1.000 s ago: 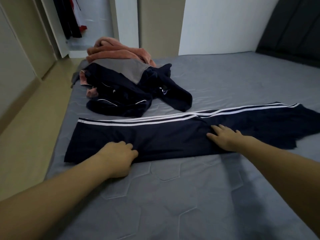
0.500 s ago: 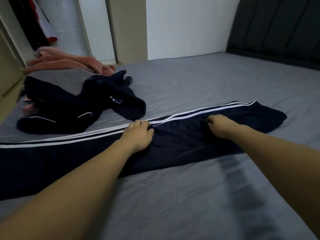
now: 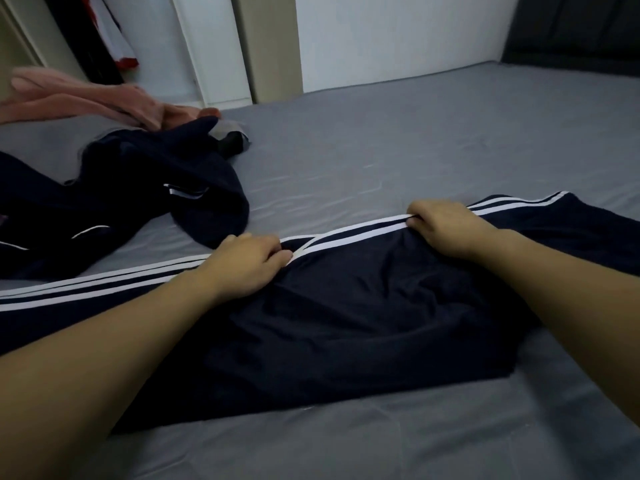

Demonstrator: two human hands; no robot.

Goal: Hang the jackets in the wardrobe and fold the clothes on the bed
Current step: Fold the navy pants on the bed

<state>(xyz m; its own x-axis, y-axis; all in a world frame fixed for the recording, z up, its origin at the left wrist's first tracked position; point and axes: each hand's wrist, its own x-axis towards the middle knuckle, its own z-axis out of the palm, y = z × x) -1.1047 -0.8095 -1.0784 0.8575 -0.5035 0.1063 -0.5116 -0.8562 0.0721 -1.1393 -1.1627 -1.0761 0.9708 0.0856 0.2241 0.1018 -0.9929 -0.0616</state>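
Navy track trousers with white side stripes (image 3: pixel 346 306) lie flat on the grey bed (image 3: pixel 415 150), unfolded; left hand (image 3: pixel 247 261) and right hand (image 3: pixel 446 225) each pinch the striped edge. Beyond, a dark navy jacket heap (image 3: pixel 121 202) and pink fleece garment (image 3: pixel 86 102) await; the wardrobe (image 3: pixel 104 36) stands open.

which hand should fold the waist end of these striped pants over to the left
Right. The right hand already pinches the striped edge of the navy pants nearest that end; the left hand grips mid-length, probably better as anchor.
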